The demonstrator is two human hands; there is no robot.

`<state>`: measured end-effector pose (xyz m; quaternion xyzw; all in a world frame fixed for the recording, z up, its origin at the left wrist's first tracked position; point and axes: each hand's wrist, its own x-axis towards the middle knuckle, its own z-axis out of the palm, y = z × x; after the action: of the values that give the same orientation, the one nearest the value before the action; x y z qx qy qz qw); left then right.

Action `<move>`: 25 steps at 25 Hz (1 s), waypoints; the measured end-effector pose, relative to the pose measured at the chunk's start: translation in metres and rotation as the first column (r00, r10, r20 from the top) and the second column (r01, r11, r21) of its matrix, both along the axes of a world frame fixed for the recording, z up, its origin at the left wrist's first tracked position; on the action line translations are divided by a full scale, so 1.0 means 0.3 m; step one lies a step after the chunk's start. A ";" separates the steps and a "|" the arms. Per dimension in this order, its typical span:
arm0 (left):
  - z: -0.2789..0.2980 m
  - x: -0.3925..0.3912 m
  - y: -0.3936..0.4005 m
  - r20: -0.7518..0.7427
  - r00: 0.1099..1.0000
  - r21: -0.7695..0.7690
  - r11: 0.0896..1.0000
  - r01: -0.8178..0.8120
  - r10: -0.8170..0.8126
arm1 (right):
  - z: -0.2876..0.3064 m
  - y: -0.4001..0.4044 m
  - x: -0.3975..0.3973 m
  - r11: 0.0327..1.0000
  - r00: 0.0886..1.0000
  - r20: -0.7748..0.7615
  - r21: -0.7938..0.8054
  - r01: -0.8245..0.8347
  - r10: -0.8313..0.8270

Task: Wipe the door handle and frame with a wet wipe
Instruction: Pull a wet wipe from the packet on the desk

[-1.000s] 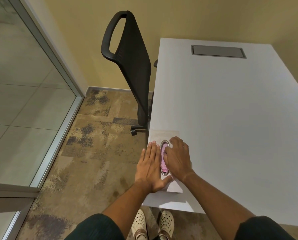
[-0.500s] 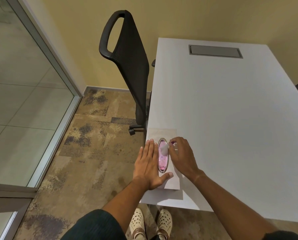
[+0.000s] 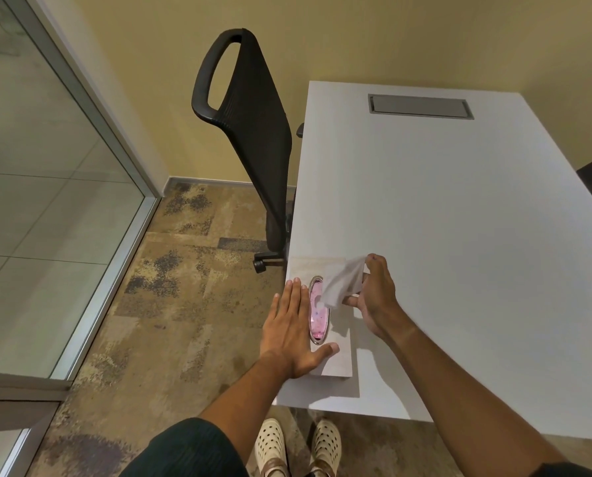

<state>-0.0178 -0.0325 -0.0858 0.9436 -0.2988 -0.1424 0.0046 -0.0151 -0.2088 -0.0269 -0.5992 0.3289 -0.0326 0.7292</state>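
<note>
A flat pack of wet wipes [image 3: 336, 359] lies on the near left corner of the white table [image 3: 459, 235]. Its oval opening [image 3: 318, 309] shows pink inside. My left hand [image 3: 293, 333] presses flat on the pack's left side, fingers spread. My right hand [image 3: 373, 297] pinches a white wet wipe [image 3: 341, 284] that stretches up from the opening, its lower end still at the slot. A glass door with a metal frame [image 3: 115, 270] stands at the left; no handle is in view.
A black office chair [image 3: 250, 132] stands against the table's left edge. A grey cable hatch [image 3: 420, 106] sits at the table's far end. Patterned carpet [image 3: 170, 304] lies between table and door. My feet in white shoes [image 3: 298, 445] stand below the table edge.
My right hand went from pressing on the opening to pinching a wipe and drawing it up and to the right. My left hand stayed flat on the pack.
</note>
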 end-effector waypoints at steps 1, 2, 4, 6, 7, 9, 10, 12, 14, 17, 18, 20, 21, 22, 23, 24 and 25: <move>0.000 0.000 0.000 0.000 1.000 -0.001 1.000 0.001 -0.001 | 0.001 0.001 0.004 0.997 1.000 -0.016 0.074 0.024 -0.023; -0.001 0.000 0.000 0.002 1.000 -0.002 1.000 0.002 -0.002 | 0.000 0.003 0.007 0.989 0.999 -0.026 0.142 0.048 -0.045; -0.003 -0.002 0.000 0.005 1.000 0.002 1.000 0.003 -0.003 | -0.002 0.009 0.007 0.955 0.997 -0.018 0.287 0.072 -0.070; -0.002 -0.005 0.002 0.005 1.000 0.009 1.000 0.001 -0.001 | 0.002 0.015 0.004 0.940 0.998 0.037 0.338 0.035 -0.050; 0.000 -0.007 0.003 0.006 1.000 0.011 1.000 -0.002 0.002 | 0.005 0.018 0.002 0.953 0.997 0.068 0.304 0.001 -0.023; 0.006 -0.011 0.004 0.007 1.000 0.014 1.000 -0.012 0.012 | 0.010 0.026 -0.001 0.987 0.995 0.089 0.146 -0.065 0.052; 0.010 -0.012 0.003 0.007 1.000 0.014 1.000 -0.019 0.018 | 0.011 0.028 -0.001 0.995 0.993 0.078 0.025 -0.092 0.090; 0.023 -0.015 0.008 0.011 0.999 0.006 0.999 -0.041 0.041 | 0.010 0.029 0.003 0.960 0.987 0.062 -0.250 -0.126 0.145; 0.041 -0.020 0.020 0.018 0.997 -0.005 0.997 -0.076 0.076 | 0.008 0.032 0.010 0.888 0.980 0.076 -0.441 -0.131 0.183; 0.076 -0.023 0.051 0.046 0.990 -0.017 0.991 -0.136 0.137 | 0.018 0.061 0.021 0.775 0.958 0.161 -0.626 -0.088 0.239; 0.089 -0.021 0.063 0.061 0.985 -0.019 0.987 -0.160 0.161 | 0.027 0.071 0.025 0.718 0.942 0.194 -0.692 -0.066 0.273; 0.121 -0.010 0.097 0.103 0.972 -0.027 0.977 -0.210 0.212 | 0.051 0.094 0.035 0.563 0.889 0.234 -0.826 -0.032 0.394; 0.140 -0.004 0.116 0.122 0.964 -0.034 0.971 -0.236 0.238 | 0.064 0.106 0.042 0.487 0.859 0.237 -0.873 -0.017 0.454; 0.161 0.003 0.137 0.143 0.954 -0.043 0.964 -0.262 0.265 | 0.081 0.121 0.050 0.415 0.832 0.230 -0.910 0.000 0.504; 0.185 0.008 0.159 0.166 0.943 -0.051 0.957 -0.285 0.290 | 0.097 0.137 0.057 0.343 0.808 0.217 -0.939 0.019 0.548; 0.211 0.011 0.184 0.192 0.929 -0.059 0.949 -0.310 0.316 | 0.115 0.158 0.065 0.273 0.778 0.203 -0.961 0.043 0.594; 0.236 0.013 0.207 0.215 0.916 -0.067 0.941 -0.332 0.339 | 0.132 0.178 0.072 0.206 0.747 0.188 -0.976 0.069 0.638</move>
<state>-0.0139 0.0296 -0.0151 0.9906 -0.1333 -0.0282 0.0090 0.0065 -0.1554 0.0127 -0.9219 -0.1173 -0.2528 0.2690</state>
